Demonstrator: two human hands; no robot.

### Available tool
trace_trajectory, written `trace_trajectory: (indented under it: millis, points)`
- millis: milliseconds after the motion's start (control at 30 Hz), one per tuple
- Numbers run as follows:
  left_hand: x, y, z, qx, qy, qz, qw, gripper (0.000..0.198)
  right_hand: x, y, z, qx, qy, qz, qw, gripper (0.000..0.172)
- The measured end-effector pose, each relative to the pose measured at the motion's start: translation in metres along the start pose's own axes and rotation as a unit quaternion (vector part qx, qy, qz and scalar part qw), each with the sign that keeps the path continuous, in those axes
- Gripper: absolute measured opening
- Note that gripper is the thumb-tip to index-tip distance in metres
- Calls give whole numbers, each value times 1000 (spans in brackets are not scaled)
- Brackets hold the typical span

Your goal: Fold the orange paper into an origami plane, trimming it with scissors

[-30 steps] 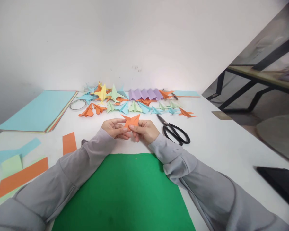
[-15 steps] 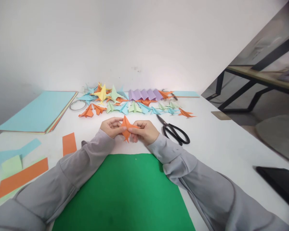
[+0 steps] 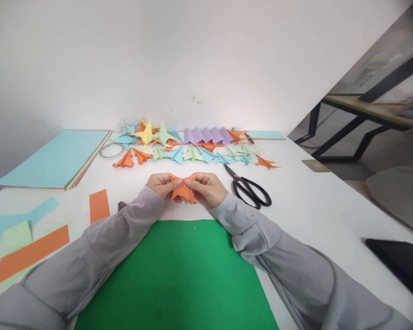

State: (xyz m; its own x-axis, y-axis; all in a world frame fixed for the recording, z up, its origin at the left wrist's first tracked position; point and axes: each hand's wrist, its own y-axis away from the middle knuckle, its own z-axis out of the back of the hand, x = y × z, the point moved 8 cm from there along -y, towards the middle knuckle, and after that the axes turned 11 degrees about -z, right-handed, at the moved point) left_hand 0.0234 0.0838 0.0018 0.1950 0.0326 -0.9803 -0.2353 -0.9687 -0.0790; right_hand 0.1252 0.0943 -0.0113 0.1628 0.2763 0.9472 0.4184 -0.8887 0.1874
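Observation:
An orange folded paper figure (image 3: 183,193) is held between my two hands, just beyond the far edge of the green mat (image 3: 182,270). My left hand (image 3: 161,184) pinches its left side, thumb on top. On the other side my right hand (image 3: 208,187) grips it the same way, and the two thumb tips nearly meet at its middle. Pointed flaps stick out above and below the thumbs. The fingers behind the paper are mostly hidden. Black-handled scissors (image 3: 249,188) lie to the right of my right hand.
Several folded paper planes (image 3: 192,153) stand in rows along the wall, beside a pleated purple paper (image 3: 208,135). A stack of coloured sheets (image 3: 55,158) and a wire coil (image 3: 112,150) are at left. Orange strips (image 3: 32,254) lie nearer; a black device (image 3: 399,261) is at right.
The orange paper has been turned and spread wider between my hands. Its upright point no longer shows, and both thumbs now press near its centre.

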Motion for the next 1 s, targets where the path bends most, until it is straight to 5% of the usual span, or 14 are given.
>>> trace_trajectory:
  millis: [300, 533, 800, 1000]
  points:
    - [1, -2, 2, -15, 67, 16, 998, 42, 1, -1, 3, -6, 29, 15, 999, 32]
    - [-5, -1, 1, -9, -26, -38, 999, 35, 4, 1, 3, -22, -9, 14, 1000, 35]
    - [-3, -4, 10, -55, 1, -28, 998, 37, 3, 1, 2, -4, -1, -6, 1000, 31]
    - [0, -5, 5, -21, -6, -23, 999, 36, 4, 0, 4, -34, 8, 7, 999, 37]
